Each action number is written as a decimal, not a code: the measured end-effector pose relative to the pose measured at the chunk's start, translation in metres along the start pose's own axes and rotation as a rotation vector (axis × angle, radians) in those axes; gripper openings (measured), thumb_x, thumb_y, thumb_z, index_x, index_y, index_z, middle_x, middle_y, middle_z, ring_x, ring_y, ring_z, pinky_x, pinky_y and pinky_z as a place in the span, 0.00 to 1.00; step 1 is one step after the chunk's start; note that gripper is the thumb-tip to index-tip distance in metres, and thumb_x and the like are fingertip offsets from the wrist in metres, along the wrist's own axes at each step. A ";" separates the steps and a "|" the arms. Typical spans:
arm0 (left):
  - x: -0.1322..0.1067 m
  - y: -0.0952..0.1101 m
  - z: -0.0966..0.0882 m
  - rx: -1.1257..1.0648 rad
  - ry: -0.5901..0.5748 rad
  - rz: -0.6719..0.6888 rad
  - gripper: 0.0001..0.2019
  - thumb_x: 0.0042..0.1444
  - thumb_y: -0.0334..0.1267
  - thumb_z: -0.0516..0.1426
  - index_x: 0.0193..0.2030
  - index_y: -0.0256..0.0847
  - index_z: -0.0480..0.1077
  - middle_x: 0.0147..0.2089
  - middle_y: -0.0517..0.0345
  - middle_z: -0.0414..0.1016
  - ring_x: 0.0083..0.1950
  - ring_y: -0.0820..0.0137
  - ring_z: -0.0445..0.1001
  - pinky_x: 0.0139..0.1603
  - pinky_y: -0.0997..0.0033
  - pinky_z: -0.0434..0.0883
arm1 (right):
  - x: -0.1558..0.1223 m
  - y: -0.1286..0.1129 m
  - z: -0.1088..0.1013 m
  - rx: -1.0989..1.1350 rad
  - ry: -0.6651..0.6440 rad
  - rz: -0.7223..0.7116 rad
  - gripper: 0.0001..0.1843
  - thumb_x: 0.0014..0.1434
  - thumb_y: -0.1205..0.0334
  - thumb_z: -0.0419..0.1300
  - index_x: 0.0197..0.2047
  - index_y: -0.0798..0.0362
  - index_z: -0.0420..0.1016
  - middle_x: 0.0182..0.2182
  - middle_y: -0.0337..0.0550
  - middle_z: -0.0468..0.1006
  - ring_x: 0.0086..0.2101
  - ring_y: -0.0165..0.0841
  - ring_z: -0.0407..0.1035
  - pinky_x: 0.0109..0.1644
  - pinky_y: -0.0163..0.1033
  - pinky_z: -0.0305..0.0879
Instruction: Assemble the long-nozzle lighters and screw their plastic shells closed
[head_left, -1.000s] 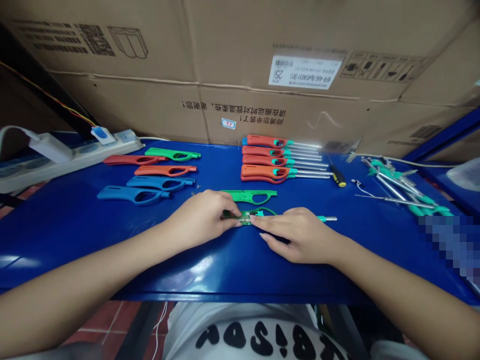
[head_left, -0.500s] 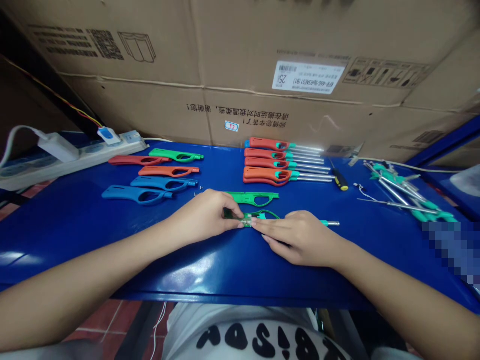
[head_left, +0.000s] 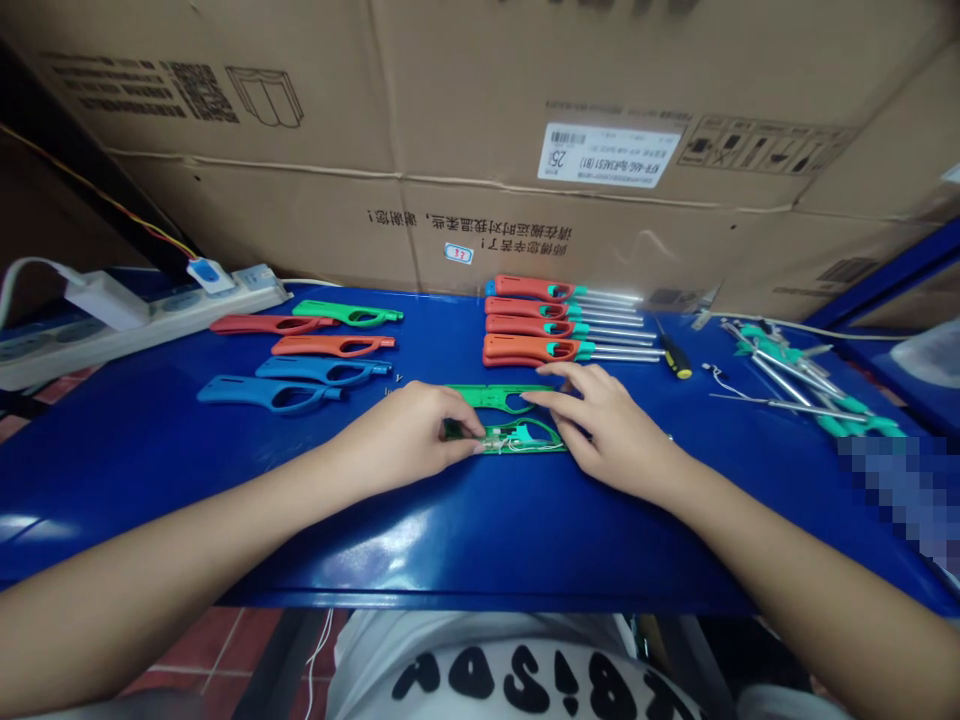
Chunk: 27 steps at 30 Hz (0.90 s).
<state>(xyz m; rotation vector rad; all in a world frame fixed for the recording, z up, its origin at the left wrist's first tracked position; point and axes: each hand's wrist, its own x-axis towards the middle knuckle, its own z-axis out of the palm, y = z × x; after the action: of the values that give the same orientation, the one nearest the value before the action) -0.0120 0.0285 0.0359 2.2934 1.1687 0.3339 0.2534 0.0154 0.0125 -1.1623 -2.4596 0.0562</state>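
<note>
With its thumb and fingers, my left hand (head_left: 412,430) pinches the left end of a green lighter shell half (head_left: 555,447), which lies open side up on the table. Inside it are a clear part, a turquoise trigger piece and a thin white wire. Just behind lies the other green shell half (head_left: 484,396). My right hand (head_left: 611,425) is over the right ends of both halves, fingers spread and apart; its fingertips are at the rear half, and I cannot tell whether they touch it. The metal tube to the right is mostly hidden by this hand.
Several assembled orange lighters (head_left: 532,350) lie at the back; a screwdriver (head_left: 677,358) is beside them. Loose blue, orange and green shells (head_left: 255,390) are at left, near a power strip (head_left: 172,310). Turquoise-and-metal nozzle parts (head_left: 810,375) pile up at right. A cardboard box (head_left: 450,120) stands behind.
My right hand has left the clear part inside the front shell half and moved back and right, its fingers spreading near the rear half. My left hand keeps its pinch.
</note>
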 end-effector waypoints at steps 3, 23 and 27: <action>-0.002 0.001 0.002 0.028 0.029 0.046 0.04 0.59 0.35 0.65 0.41 0.44 0.82 0.41 0.57 0.82 0.33 0.70 0.77 0.36 0.72 0.69 | -0.001 0.009 0.001 -0.026 -0.073 0.085 0.17 0.67 0.67 0.55 0.54 0.50 0.79 0.63 0.55 0.68 0.59 0.54 0.64 0.57 0.64 0.67; -0.003 0.003 0.006 0.083 0.024 0.060 0.07 0.62 0.35 0.62 0.44 0.44 0.82 0.43 0.55 0.81 0.38 0.68 0.78 0.38 0.70 0.71 | 0.002 0.000 -0.009 0.271 -0.195 -0.107 0.01 0.67 0.65 0.58 0.41 0.52 0.70 0.38 0.43 0.75 0.41 0.36 0.69 0.48 0.43 0.64; -0.002 0.004 0.006 0.086 0.017 0.064 0.07 0.62 0.35 0.62 0.44 0.43 0.83 0.43 0.55 0.81 0.38 0.67 0.79 0.39 0.69 0.72 | 0.002 0.000 -0.008 0.290 -0.205 -0.101 0.02 0.67 0.64 0.58 0.43 0.52 0.71 0.39 0.43 0.77 0.41 0.36 0.69 0.48 0.44 0.65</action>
<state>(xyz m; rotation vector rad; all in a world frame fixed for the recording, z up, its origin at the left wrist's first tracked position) -0.0081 0.0234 0.0334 2.4104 1.1404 0.3337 0.2555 0.0159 0.0201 -0.9463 -2.5720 0.5087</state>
